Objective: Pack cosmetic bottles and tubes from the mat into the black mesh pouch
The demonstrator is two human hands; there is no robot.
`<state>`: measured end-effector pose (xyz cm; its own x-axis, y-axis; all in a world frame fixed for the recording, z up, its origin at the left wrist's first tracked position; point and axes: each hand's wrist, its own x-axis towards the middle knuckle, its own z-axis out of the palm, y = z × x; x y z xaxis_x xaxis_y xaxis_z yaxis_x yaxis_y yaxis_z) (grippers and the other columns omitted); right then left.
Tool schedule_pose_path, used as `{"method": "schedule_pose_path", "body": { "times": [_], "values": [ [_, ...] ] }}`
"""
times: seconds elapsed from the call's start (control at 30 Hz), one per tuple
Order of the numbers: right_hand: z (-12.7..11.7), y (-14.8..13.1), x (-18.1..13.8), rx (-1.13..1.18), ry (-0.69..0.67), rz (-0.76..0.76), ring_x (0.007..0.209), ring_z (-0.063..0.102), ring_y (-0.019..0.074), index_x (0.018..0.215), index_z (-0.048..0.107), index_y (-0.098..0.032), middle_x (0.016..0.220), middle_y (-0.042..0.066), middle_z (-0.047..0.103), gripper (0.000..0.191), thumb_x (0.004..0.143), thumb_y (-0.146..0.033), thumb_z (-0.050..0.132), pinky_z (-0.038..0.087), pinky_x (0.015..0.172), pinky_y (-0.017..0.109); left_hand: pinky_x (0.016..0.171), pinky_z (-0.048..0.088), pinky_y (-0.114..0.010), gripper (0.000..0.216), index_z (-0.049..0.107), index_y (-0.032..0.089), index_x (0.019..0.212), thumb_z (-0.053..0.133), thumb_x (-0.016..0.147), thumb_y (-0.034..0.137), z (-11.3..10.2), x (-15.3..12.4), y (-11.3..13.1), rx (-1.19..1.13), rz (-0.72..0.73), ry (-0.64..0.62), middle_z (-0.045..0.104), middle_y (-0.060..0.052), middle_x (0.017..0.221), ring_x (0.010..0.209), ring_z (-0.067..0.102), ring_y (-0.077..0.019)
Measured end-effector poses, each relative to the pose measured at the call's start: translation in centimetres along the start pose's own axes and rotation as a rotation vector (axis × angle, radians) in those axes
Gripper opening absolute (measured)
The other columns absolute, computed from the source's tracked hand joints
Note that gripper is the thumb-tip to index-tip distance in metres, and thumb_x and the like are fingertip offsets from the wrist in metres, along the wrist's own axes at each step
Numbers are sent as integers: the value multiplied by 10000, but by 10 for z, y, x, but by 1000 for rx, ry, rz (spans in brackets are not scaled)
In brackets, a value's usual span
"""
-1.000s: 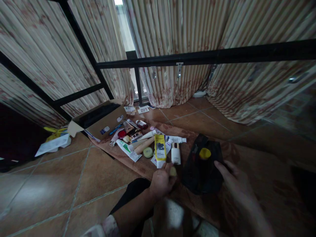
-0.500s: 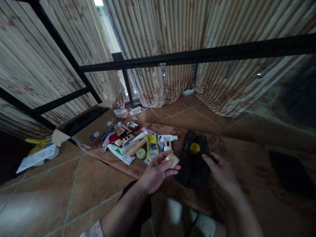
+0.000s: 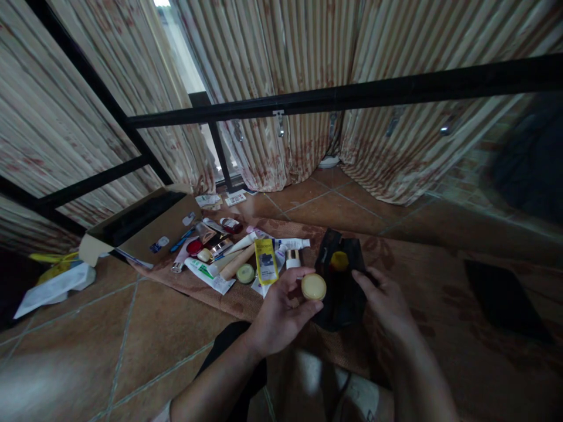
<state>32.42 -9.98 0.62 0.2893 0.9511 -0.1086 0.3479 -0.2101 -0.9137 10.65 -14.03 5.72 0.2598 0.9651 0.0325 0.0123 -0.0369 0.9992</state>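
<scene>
Between the thumb and fingers of my left hand [image 3: 281, 310] is a small round cream jar [image 3: 314, 287] with a pale gold lid turned up toward me. Close to its right stands a black pouch [image 3: 338, 310], its top open, with a yellow round thing [image 3: 339, 261] inside. My right hand [image 3: 382, 299] grips the pouch's right edge, thumb on the rim and the other fingers mostly hidden behind. Left of the pouch lie a yellow packet [image 3: 266, 261], a bottle with a white and gold cap [image 3: 292, 258], a green-lidded jar [image 3: 245, 273] and several tubes.
A cardboard box [image 3: 149, 234] stands open on the left, at the edge of a brown mat [image 3: 422, 275]. A black flat thing [image 3: 505, 299] lies at right. Dark metal bars [image 3: 308, 102] cross in front of striped curtains [image 3: 281, 58]. White packaging [image 3: 57, 287] sits on the tiles.
My left hand has turned the cream jar so its round lid faces me, moving it slightly right toward the pouch. My right hand keeps its grip. The whole view has shifted a little.
</scene>
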Motion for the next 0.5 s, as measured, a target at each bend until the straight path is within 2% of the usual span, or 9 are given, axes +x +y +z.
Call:
{"method": "schedule_pose_path", "body": {
  "times": [0.13,0.27,0.37,0.5],
  "values": [
    [0,1,0,16,-22,-3,859,697,280,1027,697,-142,895,99,761,476,775,-535,606,508,731,347,907,485,-327,423,555,180,1191,703,797,225,8,9,13,153,117,8,643,-81,1111,1011,615,-206],
    [-1,-1,0,27,-40,-16,834,691,274,986,699,-142,877,93,758,456,765,-529,604,506,716,339,862,496,-313,361,571,193,1138,683,797,225,19,24,25,338,189,-35,653,-59,1066,954,622,-194],
    [-2,-1,0,42,-54,-38,779,682,263,940,701,-144,776,73,743,410,767,-496,582,502,689,333,864,497,-310,330,564,186,1111,659,796,214,27,35,32,437,218,-72,652,-61,1071,975,624,-201],
    [-3,-1,-1,42,-35,-33,701,667,249,947,709,-144,652,44,707,367,756,-427,574,493,655,326,806,511,-301,337,531,192,1114,624,791,214,38,48,36,569,191,-98,659,-39,980,899,643,-196]
  ]
}}
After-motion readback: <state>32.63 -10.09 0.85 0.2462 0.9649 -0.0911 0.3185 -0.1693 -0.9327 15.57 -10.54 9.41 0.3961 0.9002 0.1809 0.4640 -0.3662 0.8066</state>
